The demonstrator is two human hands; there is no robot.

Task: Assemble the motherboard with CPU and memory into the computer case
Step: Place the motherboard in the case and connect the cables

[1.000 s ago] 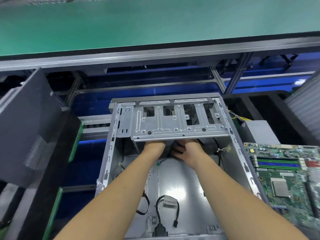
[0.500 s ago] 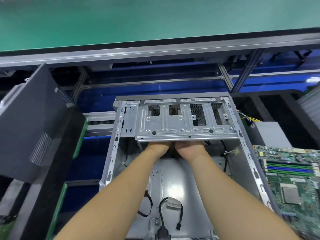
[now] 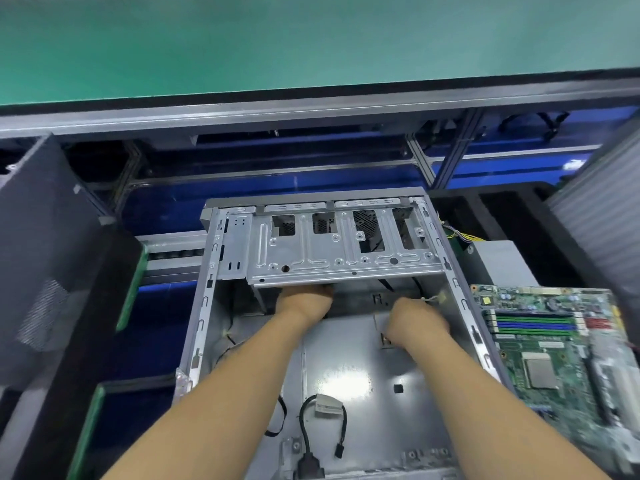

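The open grey computer case (image 3: pixel 203 306) lies on its side in front of me, its bare metal floor (image 3: pixel 346 372) facing up. Both my arms reach into it. My left hand (image 3: pixel 304 302) is pushed under the silver drive cage (image 3: pixel 311 252), which hides its fingers. My right hand (image 3: pixel 415 322) sits back of hand up near the case's right wall, beside a small white connector on thin wires (image 3: pixel 437 299); its fingers curl down out of sight. The green motherboard (image 3: pixel 554 358), with its CPU socket and blue and green memory slots, lies outside the case on the right.
A black cable with a white connector (image 3: pixel 325 408) loops on the case floor near me. A grey power supply box (image 3: pixel 491 261) with yellow wires stands behind the motherboard. A dark side panel (image 3: pixel 45 237) leans at the left. A green belt (image 3: pixel 311 39) runs across the back.
My right hand has drawn back and to the right, away from the left hand, which stays under the drive cage. The view has shifted slightly.
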